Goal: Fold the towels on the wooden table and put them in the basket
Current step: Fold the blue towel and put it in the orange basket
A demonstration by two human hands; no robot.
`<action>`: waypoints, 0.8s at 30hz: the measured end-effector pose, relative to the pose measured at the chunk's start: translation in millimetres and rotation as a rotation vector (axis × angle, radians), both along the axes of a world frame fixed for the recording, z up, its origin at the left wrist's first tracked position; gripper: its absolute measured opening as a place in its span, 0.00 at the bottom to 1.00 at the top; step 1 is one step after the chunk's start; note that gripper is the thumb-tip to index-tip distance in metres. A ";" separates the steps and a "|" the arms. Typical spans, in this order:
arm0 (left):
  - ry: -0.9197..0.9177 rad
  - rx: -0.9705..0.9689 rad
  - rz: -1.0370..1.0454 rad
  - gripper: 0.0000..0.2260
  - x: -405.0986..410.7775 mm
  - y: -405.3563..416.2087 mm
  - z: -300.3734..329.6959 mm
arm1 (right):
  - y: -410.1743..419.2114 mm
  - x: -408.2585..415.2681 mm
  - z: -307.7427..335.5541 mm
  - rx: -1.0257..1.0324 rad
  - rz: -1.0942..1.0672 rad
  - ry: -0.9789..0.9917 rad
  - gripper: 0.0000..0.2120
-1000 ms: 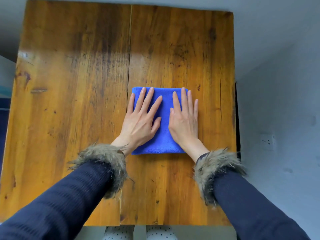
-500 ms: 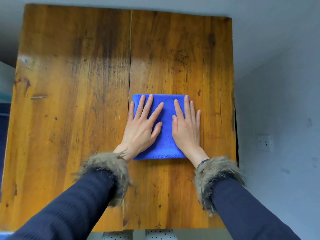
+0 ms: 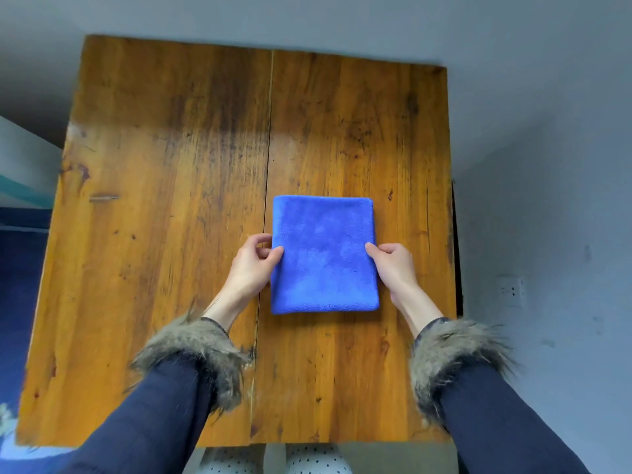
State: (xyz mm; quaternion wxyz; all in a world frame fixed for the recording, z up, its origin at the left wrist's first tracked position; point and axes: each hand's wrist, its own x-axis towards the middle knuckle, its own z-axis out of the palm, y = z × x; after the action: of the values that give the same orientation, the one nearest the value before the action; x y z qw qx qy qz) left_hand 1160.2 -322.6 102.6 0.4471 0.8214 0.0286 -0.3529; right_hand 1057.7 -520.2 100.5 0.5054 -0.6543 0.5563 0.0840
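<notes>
A blue towel point(image 3: 323, 254), folded into a neat rectangle, lies on the wooden table point(image 3: 164, 206) a little right of its middle seam. My left hand point(image 3: 254, 265) grips the towel's left edge, thumb on top and fingers curled under. My right hand point(image 3: 393, 265) grips the right edge the same way, thumb on the cloth. No basket is in view.
A grey wall with a white socket point(image 3: 511, 290) runs along the table's right side. Blue floor or fabric point(image 3: 20, 268) shows at the left. Spotted slippers point(image 3: 273, 461) peek out below the table's near edge.
Both hands were pressing flat on top of the towel; they have slid off to its left and right edges and now grip them. The camera view has shifted back.
</notes>
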 end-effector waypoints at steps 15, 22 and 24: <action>0.202 -0.019 0.057 0.04 -19.2 14.4 10.0 | -2.1 -2.1 27.9 0.362 0.096 -0.041 0.04; 0.335 -0.237 0.317 0.04 -53.0 71.0 35.2 | 28.3 0.2 47.4 0.425 0.312 -0.093 0.02; 0.320 -0.262 0.405 0.04 -68.0 93.3 48.8 | 46.7 4.8 57.3 0.416 0.391 -0.092 0.02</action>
State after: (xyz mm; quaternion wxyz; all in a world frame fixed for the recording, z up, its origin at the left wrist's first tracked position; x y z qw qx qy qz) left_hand 1092.2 -229.2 151.4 0.6004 0.6682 0.2165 -0.3822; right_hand 1062.5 -473.5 157.8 0.6276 -0.6344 0.3670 0.2624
